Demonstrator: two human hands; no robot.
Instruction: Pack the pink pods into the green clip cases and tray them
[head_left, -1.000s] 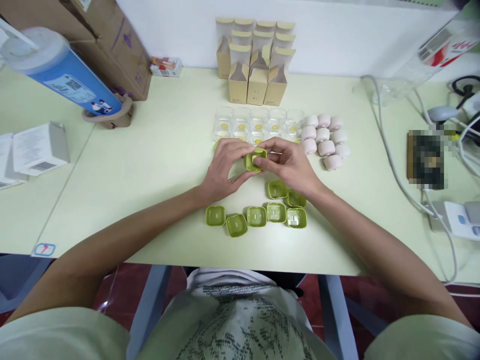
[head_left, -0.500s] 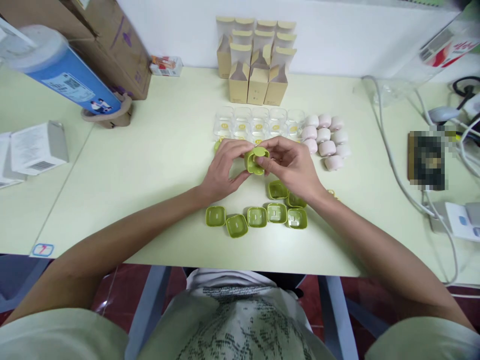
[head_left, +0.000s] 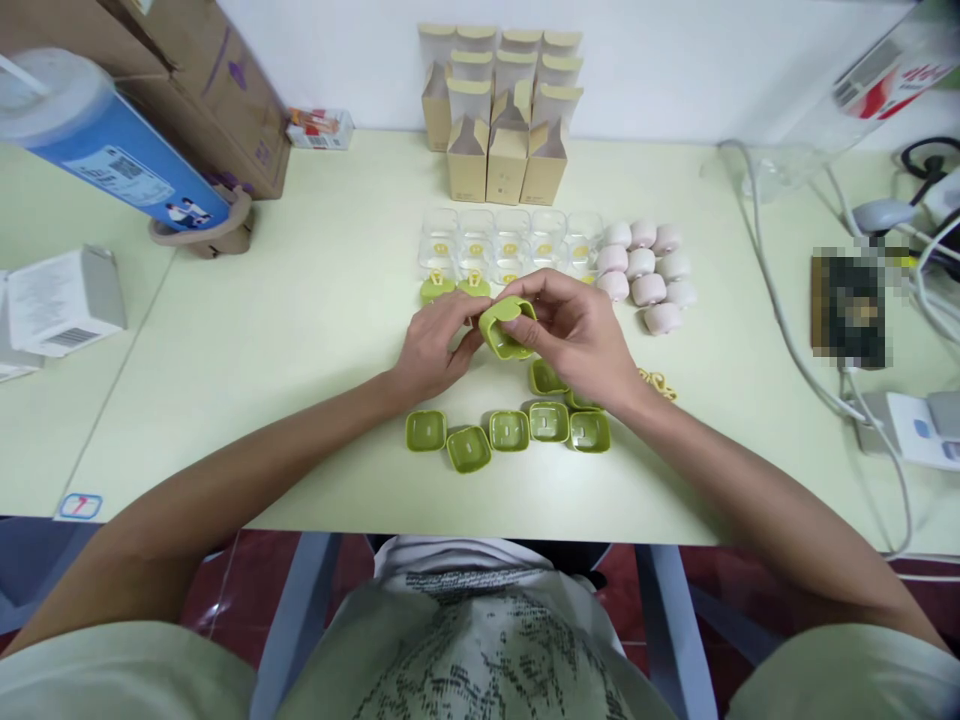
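Observation:
A small green square cup is tilted with its hollow side towards me. My right hand grips it, the thumb pressed inside and the fingers around the back. My left hand is closed in a pinch at the cup's left outer side; what lies between its fingertips is hidden. Several more green cups lie hollow side up below my hands, some partly under my right hand. Just beyond my left hand sit two green pieces with yellow loops on top. Yellow loops lie beside my right wrist.
Clear plastic cups with yellow marks stand in rows beyond my hands. Pale pink rounded pieces are grouped to their right. Open cardboard boxes stand at the wall. Cables run along the right; a blue tumbler stands left.
The green cup has tilted and turned its hollow side more towards me. My left hand has shifted slightly left, from around the cup to a pinch at its outer side.

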